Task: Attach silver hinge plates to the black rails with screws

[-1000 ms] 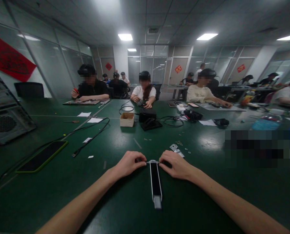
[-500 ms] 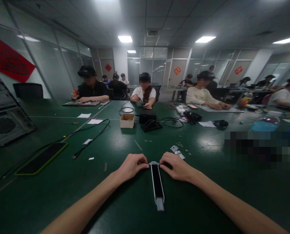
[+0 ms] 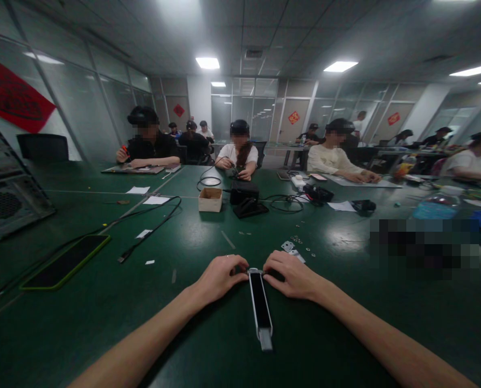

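Observation:
A long, narrow device (image 3: pixel 260 304) with a black face, pale rims and a silver tab (image 3: pixel 265 340) at its near end lies on the green table before me. A small silvery piece (image 3: pixel 255 270) sits across its far end. My left hand (image 3: pixel 223 275) pinches at the left side of that end, thumb and fingertips close together. From the right, my right hand (image 3: pixel 287 273) does the same, its fingers curled. What lies between the fingertips is mostly hidden. Just beyond my right hand are small metal plates (image 3: pixel 287 246) and several washer-like rings (image 3: pixel 307 249).
An open cardboard box (image 3: pixel 210 201) and a black box-shaped device (image 3: pixel 244 193) stand farther back. At the left lie a green-edged phone (image 3: pixel 68 262) and a black cable (image 3: pixel 155 234). A computer case (image 3: pixel 12 194) stands far left; a bottle (image 3: pixel 436 205) is at the right. Co-workers sit across the table.
The view has shifted very slightly. Both hands stay at the device's far end, with only slight finger movement; the device keeps its place.

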Demonstrator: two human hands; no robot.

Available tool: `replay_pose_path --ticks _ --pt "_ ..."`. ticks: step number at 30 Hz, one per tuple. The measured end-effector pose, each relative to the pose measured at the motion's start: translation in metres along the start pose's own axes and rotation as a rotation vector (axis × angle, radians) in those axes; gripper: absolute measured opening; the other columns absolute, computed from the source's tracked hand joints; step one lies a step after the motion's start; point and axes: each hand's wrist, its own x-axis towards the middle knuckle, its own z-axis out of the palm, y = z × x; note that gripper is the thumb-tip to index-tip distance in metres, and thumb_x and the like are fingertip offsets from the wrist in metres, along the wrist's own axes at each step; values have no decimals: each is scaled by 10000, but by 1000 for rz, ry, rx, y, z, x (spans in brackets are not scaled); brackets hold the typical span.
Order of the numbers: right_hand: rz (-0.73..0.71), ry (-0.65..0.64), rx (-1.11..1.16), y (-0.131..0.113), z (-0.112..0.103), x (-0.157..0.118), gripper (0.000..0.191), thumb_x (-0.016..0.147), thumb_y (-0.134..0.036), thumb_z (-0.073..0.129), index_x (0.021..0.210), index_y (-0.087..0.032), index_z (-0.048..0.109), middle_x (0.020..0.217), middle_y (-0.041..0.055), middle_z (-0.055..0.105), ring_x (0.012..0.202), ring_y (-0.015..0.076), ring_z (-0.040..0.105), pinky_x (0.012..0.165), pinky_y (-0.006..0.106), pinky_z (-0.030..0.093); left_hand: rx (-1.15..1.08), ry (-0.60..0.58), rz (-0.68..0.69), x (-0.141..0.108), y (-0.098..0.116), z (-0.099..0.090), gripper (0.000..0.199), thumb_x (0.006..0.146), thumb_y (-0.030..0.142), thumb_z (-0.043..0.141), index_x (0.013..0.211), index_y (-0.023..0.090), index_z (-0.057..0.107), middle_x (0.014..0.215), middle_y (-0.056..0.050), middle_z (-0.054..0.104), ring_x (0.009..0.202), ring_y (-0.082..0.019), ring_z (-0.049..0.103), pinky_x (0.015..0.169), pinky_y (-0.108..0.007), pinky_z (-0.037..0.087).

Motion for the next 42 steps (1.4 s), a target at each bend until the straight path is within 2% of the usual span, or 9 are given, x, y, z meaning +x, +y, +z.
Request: replay_pose_path --ticks 4,8,11,13,17,24,32,37,42 --pt "39 139 -128 24 -16 -4 228 890 -300 497 1019 -149 608 976 99 632 877 205 563 792 359 452 53 -40 -4 -1 4 -7 226 835 286 650 1026 171 614 902 -13 645 704 -133 565 632 -238 446" --pt "346 262 -257 74 -27 -20 235 912 -267 434 983 -156 629 995 112 635 933 225 569 846 372 437 69 -26 23 -2 3 -7 248 859 338 591 1039 168 606 907 -25 639 680 -134 562 633 -254 453" --pt "552 233 -222 105 -26 -31 259 914 -278 434 1036 -162 631 1007 98 629 925 211 577 809 333 453 73 6 33 -2 2 -6 278 875 366 542 1055 161 598 931 -42 640 689 -143 567 657 -273 464" --pt "624 192 -183 114 -23 -34 274 919 -282 431 1065 -165 632 989 88 630 907 199 583 793 315 456 86 11 30 -3 3 -7 287 885 368 514 1067 160 593 952 -50 639 706 -153 573 672 -287 467" --pt "631 103 -183 116 -15 -30 286 923 -310 449 1072 -176 652 1020 93 623 953 207 573 822 317 441 143 37 40 -4 4 -11 277 897 351 484 1079 170 587 974 -53 641 753 -168 580 719 -309 461" --pt "674 104 -230 116 -10 -22 222 901 -255 477 923 -147 669 949 106 647 900 214 591 772 306 440 171 14 34 -5 8 -11 273 905 329 452 1077 167 587 966 -58 640 759 -174 580 721 -310 457" --pt "678 85 -332 109 -13 -20 254 904 -190 460 1108 -148 607 1018 117 651 945 230 595 762 317 447 174 41 35 -5 4 -11 266 919 320 437 1084 167 579 993 -63 639 784 -176 582 737 -309 456" --pt "717 48 -445 101 -23 -23 251 902 -302 479 939 -144 670 964 153 653 909 283 591 722 364 441 193 64 63 -5 3 -10 240 915 302 433 1056 171 576 950 -56 640 764 -175 585 739 -312 451" --pt "719 -24 -466 95 -23 -21 246 900 -256 469 866 -145 686 910 141 669 844 259 610 670 331 429 186 32 100 -6 10 -9 244 914 301 433 1054 170 584 930 -52 635 762 -174 580 733 -304 453"
